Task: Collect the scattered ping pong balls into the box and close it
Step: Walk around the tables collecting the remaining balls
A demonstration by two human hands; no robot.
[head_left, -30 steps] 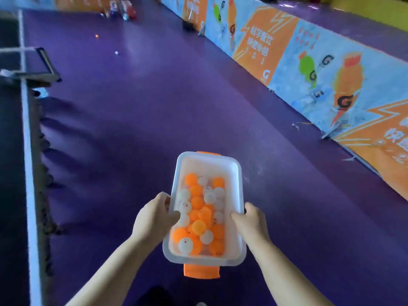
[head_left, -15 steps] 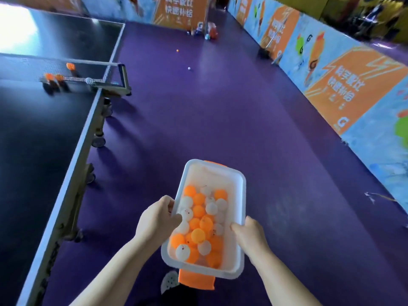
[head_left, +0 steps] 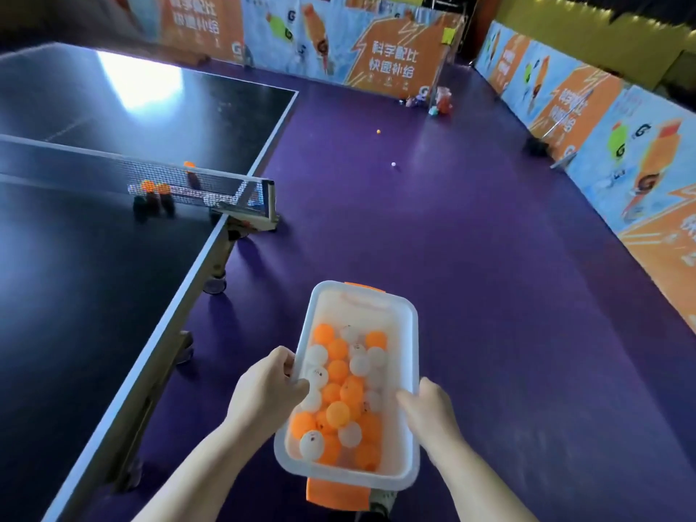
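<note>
I carry a clear plastic box [head_left: 412,333] with orange latches, lid off, holding several orange and white ping pong balls [head_left: 338,401]. My left hand [head_left: 263,389] grips its left rim, thumb over the edge. My right hand [head_left: 429,408] grips the right rim. Far ahead on the purple floor lie an orange ball [head_left: 378,131] and a white ball [head_left: 393,164]. By the table's net [head_left: 150,178] sit orange balls [head_left: 155,187] and a white ball [head_left: 211,199].
A dark ping pong table [head_left: 94,258] fills the left side, its wheeled legs beside me. Orange and blue barrier boards [head_left: 621,145] line the right and far edges. Small coloured items [head_left: 438,101] stand by the far barrier. Purple floor [head_left: 452,276] stretches ahead.
My view has swung to the left, bringing the table, net and far corner into sight. Both hands keep the same hold on the box.
</note>
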